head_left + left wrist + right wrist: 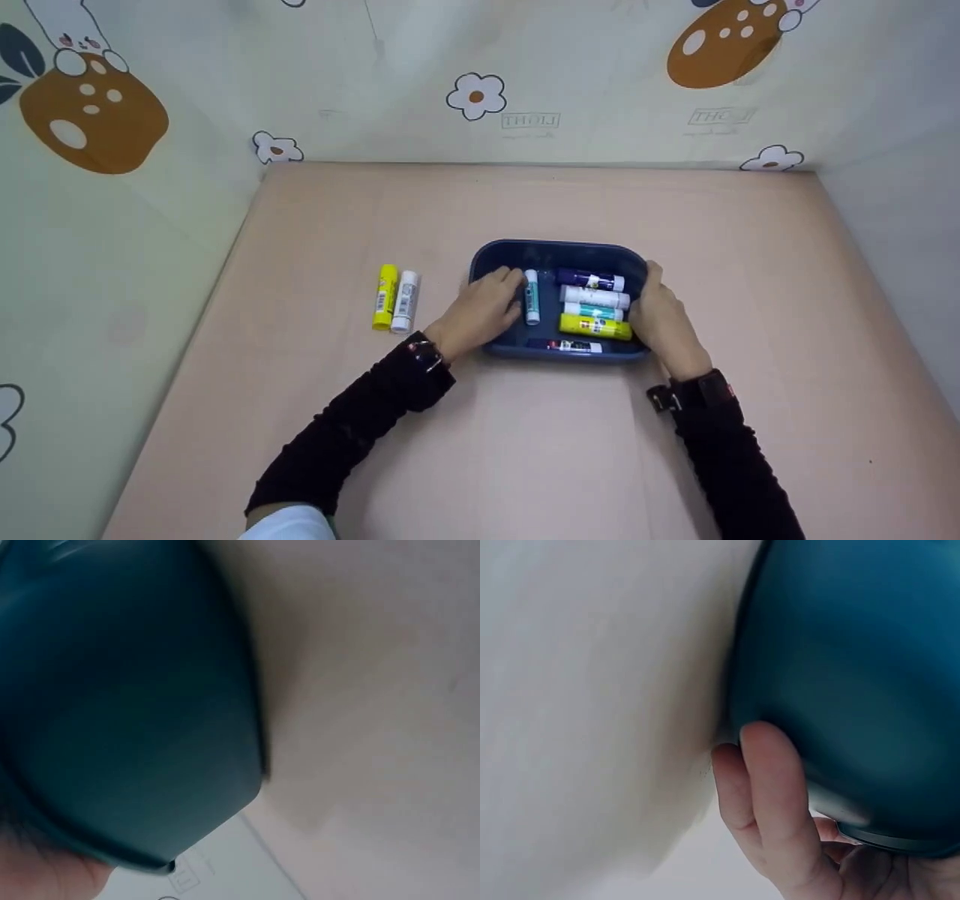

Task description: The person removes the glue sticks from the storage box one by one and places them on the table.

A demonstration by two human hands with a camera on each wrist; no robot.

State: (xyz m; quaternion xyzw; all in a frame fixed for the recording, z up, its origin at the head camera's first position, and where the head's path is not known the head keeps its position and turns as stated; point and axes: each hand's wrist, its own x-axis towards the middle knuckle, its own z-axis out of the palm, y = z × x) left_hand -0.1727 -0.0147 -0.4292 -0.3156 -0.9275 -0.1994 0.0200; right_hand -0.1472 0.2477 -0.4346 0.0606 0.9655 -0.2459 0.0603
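Your left hand (pixel 480 311) is curled over one end of the blue bin (pixel 570 358), your right hand (pixel 666 326) grips the other, probably so it stays level. Inside, nearest you: a dark stick (pixel 574 346), then yellow stick (pixel 596 326), teal-and-white stick (pixel 592 310). Next, a white stick (pixel 596 297), small teal stick (pixel 532 298) lying crosswise, and a yellow-and-white pair (pixel 385 297) outside, left, on the tabletop (pixel 525 450). Purple stick (pixel 589 280)'s farthest.

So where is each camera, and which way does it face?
Head: worn on the head, looking forward and down at blue bin, tubes, left hand, right hand, dark sleeves.
Left wrist: worn there, facing the bin's outside; part of that hand shows.
Right wrist: worn there, also facing the bin's outside; fingers show.
Both wrist views share the bin.
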